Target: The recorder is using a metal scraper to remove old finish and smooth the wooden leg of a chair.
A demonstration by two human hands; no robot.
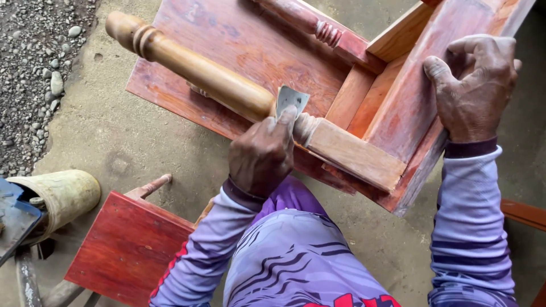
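Gravel strip [40, 68] ran down the far left, at my nine to eleven o'clock, beside the concrete floor [142, 142]. Low at eight o'clock lay a pale rubber boot [65, 193] on its side, and just right of it a small red-stained board [128, 244], with a slim turned leg tip [153, 185] poking out past its top edge.

Centre: small red wooden table [239, 51] tipped on its side, top facing away at twelve o'clock. Its nearest turned leg [216, 79], sanded pale, pointed toward ten o'clock. My left hand [263, 156] rested on that leg near the beaded collar, fingers curled together, thumb and forefinger pinching a scrap of grey sandpaper [291, 99] pressed against the wood.

Right, at two o'clock: my right hand [475, 85] gripped the table's apron rail [409, 96], fingers bent and closed over its upper edge, thumb lying along the face. Both sleeves purple. Another red wooden piece [526, 213] showed at four o'clock.
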